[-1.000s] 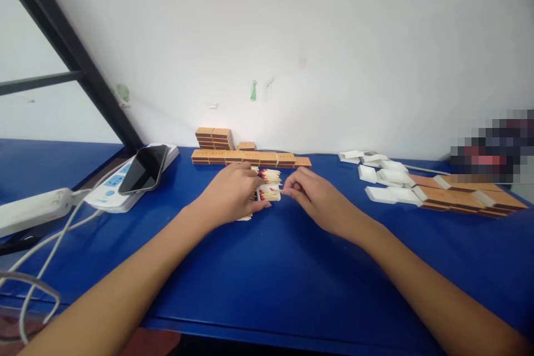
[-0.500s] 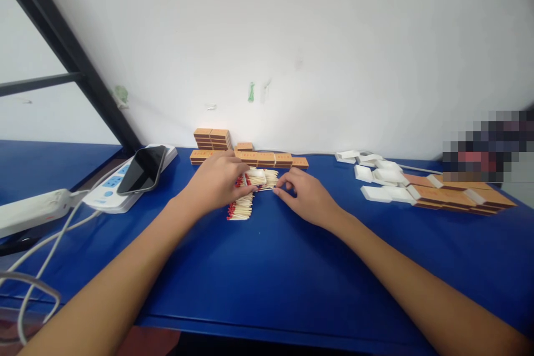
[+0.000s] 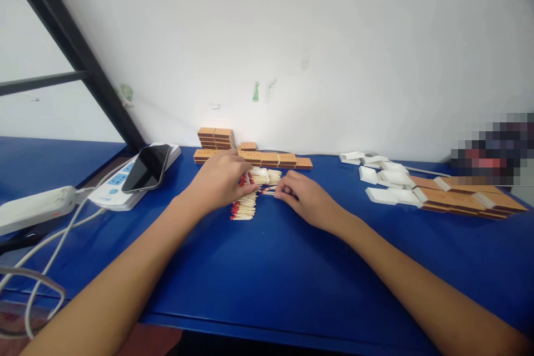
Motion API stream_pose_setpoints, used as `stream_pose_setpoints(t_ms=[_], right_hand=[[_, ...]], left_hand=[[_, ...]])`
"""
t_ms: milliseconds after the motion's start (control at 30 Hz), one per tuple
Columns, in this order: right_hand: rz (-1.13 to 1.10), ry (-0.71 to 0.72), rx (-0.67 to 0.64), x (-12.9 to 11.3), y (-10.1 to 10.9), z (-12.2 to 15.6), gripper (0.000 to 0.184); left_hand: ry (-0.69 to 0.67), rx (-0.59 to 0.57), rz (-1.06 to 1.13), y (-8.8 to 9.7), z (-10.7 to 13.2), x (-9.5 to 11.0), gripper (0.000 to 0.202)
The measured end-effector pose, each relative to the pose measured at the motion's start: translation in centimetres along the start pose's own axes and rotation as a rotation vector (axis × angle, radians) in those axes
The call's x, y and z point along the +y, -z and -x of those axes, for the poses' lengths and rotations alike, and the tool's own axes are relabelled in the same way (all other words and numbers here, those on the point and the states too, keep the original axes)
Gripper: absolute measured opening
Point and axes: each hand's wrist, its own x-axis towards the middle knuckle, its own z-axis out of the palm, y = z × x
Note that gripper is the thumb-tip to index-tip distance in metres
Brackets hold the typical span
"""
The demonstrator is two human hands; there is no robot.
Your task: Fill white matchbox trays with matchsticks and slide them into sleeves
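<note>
My left hand (image 3: 223, 181) is closed on the near end of a small white matchbox tray (image 3: 259, 176), which sits over a pile of matches. Red-headed matches (image 3: 244, 207) lie side by side below its fingers, heads to the left. Just right of the tray, my right hand (image 3: 306, 198) pinches the tail ends of a few matches (image 3: 268, 191) between thumb and fingertips. The left fingers hide part of the tray, so what lies inside it is hard to make out.
Orange matchboxes (image 3: 267, 158) stand in a row and a stack (image 3: 215, 138) by the wall. White trays (image 3: 390, 196) and more orange boxes (image 3: 454, 198) lie at right. A phone (image 3: 147, 168) rests on a power strip (image 3: 112, 192) at left, among white cables (image 3: 62, 233).
The right fingertips have closed on a few matches and drawn them slightly apart from the pile. The left hand stays at the tray. The whole view has shifted a little.
</note>
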Motion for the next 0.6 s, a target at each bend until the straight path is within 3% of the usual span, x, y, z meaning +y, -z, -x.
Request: stream_pose_setpoints(t_ms=[100, 367, 500, 600], right_hand=[[-0.002, -0.012, 0.017, -0.1, -0.2, 0.0, 0.002], [0.015, -0.011, -0.016, -0.5, -0.2, -0.3, 0.011], [0.04, -0.004, -0.026, -0.3, 0.7, 0.1, 0.012], [0.023, -0.039, 0.055, -0.4, 1.8, 0.4, 0.011]], left_hand=[[-0.013, 0.003, 0.0, 0.1, 0.0, 0.1, 0.03], [-0.018, 0.019, 0.001, -0.2, 0.0, 0.0, 0.031], [-0.007, -0.005, 0.003, -0.3, 0.0, 0.1, 0.031], [-0.008, -0.035, 0.011, -0.4, 0.1, 0.3, 0.032]])
